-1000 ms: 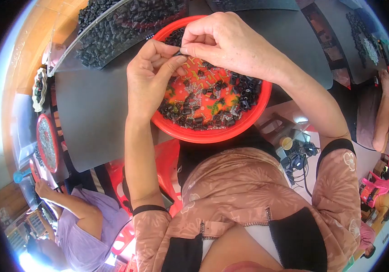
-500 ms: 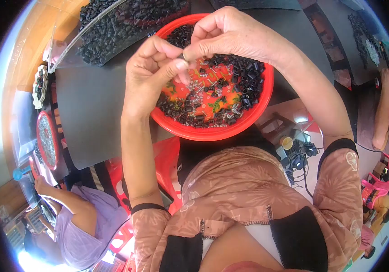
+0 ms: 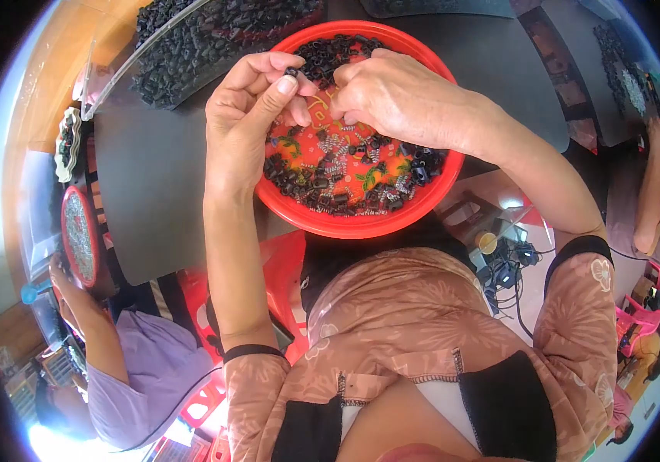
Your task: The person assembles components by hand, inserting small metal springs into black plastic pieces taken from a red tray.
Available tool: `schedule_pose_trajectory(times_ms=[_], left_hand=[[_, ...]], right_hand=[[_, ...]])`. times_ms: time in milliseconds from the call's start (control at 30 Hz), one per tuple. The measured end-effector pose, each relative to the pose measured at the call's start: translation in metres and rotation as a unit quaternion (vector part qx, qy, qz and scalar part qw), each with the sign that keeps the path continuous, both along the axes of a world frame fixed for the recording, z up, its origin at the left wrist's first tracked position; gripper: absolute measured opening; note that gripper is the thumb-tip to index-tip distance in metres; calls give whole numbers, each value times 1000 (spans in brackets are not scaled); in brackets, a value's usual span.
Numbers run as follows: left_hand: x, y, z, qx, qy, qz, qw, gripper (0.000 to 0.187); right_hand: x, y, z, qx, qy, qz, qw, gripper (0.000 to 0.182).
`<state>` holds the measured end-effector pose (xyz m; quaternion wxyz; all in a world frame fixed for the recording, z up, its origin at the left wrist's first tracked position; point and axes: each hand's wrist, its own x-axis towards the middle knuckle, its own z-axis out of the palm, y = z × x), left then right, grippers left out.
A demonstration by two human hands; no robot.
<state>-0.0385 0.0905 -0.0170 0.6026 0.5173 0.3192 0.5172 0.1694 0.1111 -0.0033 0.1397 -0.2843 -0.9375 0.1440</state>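
Note:
Between thumb and forefinger, my left hand (image 3: pixel 245 112) pinches a small black plastic part (image 3: pixel 291 71), hollow-looking at the end. It is held above the left side of a round red tray (image 3: pixel 361 229). My right hand (image 3: pixel 403 96) reaches down over the middle of the tray with its fingers curled together. Their tips are partly hidden, so I cannot make out what they hold. Inside the tray, small metal springs (image 3: pixel 335 144) lie scattered over the patterned bottom. Loose black plastic parts (image 3: pixel 338 54) are heaped along the far edge, with more at the right and front.
A clear-walled bin (image 3: pixel 214 50) full of black parts stands at the far left on the dark table (image 3: pixel 149 177). Further left is another red tray (image 3: pixel 80 235) of metal pieces, beside a person in purple (image 3: pixel 149 369). Another person's arm (image 3: pixel 651 189) shows at right.
My hands were together above the tray and have separated. The right hand has lowered toward the springs, while the left stays raised with the black part. The person at left has moved an arm.

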Motion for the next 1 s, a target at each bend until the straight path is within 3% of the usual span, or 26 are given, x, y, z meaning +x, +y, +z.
schedule_pose_trajectory(times_ms=[100,200,300,400,433,533,567,767,1000], left_hand=[[1,-1,0,-4,0,-3,1000,16],[2,-1,2,-9,2,1,1000,16],[2,-1,1,-7,11,8,1000,16],[3,-2,0,-21,23,10,999,15],[3,-1,0,-28,26,8,999,15],[2,-1,-3,-38,31,-8,999,15],[2,-1,-2,-39,29,-11,999,14],[0,-2,-1,-53,34,-32,997,14],[2,-3,3,-56,52,-12,997,14]], right_hand=[[-2,1,-5,-2,-86,-15,996,14],[2,2,0,-31,-48,-14,998,15],[8,10,2,-57,120,-24,991,14],[4,6,17,-224,274,-112,929,15],[4,7,19,-242,273,-90,927,12],[-1,4,23,-196,276,-60,939,11],[-2,8,15,-123,284,-41,950,11],[-3,6,25,-66,251,-18,966,14],[-6,6,13,140,254,-26,957,13]])
